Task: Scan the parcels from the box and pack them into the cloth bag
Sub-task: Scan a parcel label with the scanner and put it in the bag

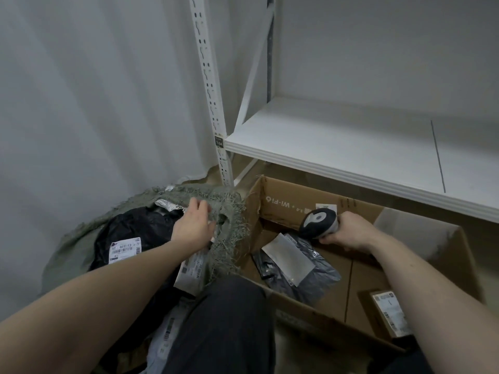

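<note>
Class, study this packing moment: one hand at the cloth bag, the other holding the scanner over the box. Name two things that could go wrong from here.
1. The cloth bag has a frayed, torn rim beside the left hand; it might rip further or let parcels slip out.
2. The right hand grips the scanner over the grey parcel in the cardboard box, whose pale label looks blank from here, so the scan may miss.
</note>
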